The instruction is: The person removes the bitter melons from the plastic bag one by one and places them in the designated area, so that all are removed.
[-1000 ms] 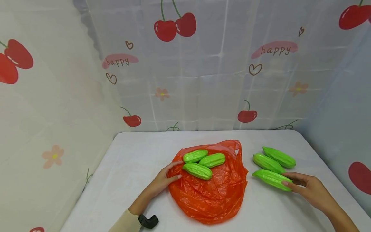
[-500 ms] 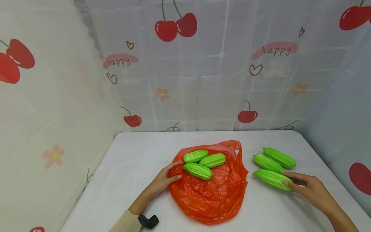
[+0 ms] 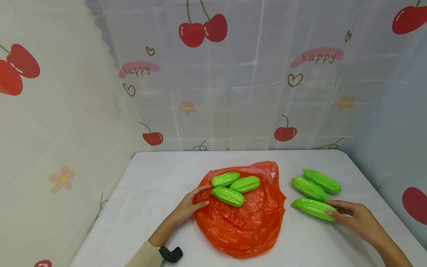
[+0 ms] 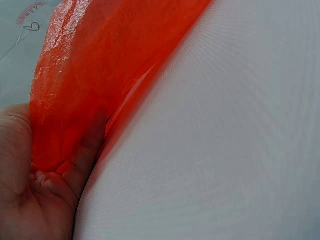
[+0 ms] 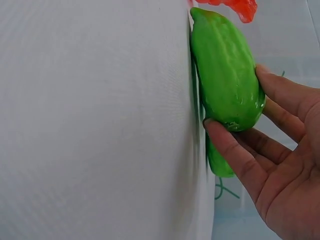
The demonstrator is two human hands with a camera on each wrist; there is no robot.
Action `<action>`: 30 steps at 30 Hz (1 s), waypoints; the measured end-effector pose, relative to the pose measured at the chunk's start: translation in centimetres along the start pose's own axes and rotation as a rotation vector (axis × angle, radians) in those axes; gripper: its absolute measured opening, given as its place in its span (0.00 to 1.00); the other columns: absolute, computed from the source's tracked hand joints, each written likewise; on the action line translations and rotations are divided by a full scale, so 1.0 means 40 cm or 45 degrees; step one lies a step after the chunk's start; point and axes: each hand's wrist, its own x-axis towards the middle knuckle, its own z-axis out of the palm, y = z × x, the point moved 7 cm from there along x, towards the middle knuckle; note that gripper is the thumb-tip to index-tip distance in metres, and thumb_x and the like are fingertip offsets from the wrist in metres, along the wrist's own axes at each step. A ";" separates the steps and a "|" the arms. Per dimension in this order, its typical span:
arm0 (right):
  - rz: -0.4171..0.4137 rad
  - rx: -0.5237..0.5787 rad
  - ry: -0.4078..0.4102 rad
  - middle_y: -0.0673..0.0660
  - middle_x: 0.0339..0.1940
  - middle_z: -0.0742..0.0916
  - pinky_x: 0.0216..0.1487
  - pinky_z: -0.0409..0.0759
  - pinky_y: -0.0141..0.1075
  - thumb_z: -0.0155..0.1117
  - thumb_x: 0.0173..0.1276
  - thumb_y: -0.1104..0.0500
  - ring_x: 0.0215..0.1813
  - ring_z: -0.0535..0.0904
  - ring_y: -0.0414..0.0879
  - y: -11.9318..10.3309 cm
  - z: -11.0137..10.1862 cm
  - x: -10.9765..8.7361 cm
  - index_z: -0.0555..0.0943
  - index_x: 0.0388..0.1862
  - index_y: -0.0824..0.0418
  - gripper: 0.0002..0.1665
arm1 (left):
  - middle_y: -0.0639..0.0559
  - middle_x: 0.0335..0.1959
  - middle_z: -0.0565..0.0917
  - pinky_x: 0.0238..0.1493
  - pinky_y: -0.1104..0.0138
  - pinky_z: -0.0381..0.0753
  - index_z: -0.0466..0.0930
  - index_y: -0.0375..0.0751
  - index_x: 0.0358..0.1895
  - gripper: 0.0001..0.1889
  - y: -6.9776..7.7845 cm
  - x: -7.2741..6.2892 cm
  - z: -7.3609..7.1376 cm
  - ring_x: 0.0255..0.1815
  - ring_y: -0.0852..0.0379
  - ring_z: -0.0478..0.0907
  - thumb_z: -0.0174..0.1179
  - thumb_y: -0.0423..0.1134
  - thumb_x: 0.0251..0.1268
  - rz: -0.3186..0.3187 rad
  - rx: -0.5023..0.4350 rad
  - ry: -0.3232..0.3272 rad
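Observation:
A red plastic bag (image 3: 247, 230) lies spread on the white table, with three green ridged gourds (image 3: 227, 196) on its upper left part. My left hand (image 3: 186, 207) holds the bag's left edge. In the left wrist view, the bag's thin film (image 4: 100, 65) lies between thumb and fingers. On the right, my right hand (image 3: 358, 218) grips the near end of another green ridged gourd (image 3: 311, 208). Thumb and fingers sit on either side of this gourd (image 5: 227, 70) in the right wrist view. Its pointed end faces the bag.
Two more green gourds (image 3: 310, 189) lie just behind the held one, side by side. A black wrist strap (image 3: 171, 255) is on the left arm. Curtains (image 3: 230, 92) printed with cherries stand behind and beside the white table (image 3: 160, 174).
The gourd in my right hand has shifted slightly toward me, its pointed end swinging a little away from the gourds behind. My left hand and the bag stay as they were.

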 end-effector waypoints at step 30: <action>-0.032 -0.166 0.009 0.67 0.55 0.86 0.36 0.80 0.34 0.74 0.66 0.50 0.46 0.85 0.55 -0.014 -0.007 0.002 0.85 0.56 0.64 0.25 | 0.53 0.75 0.68 0.74 0.47 0.64 0.70 0.54 0.73 0.28 -0.001 0.002 -0.001 0.77 0.47 0.58 0.64 0.42 0.71 0.007 0.002 0.000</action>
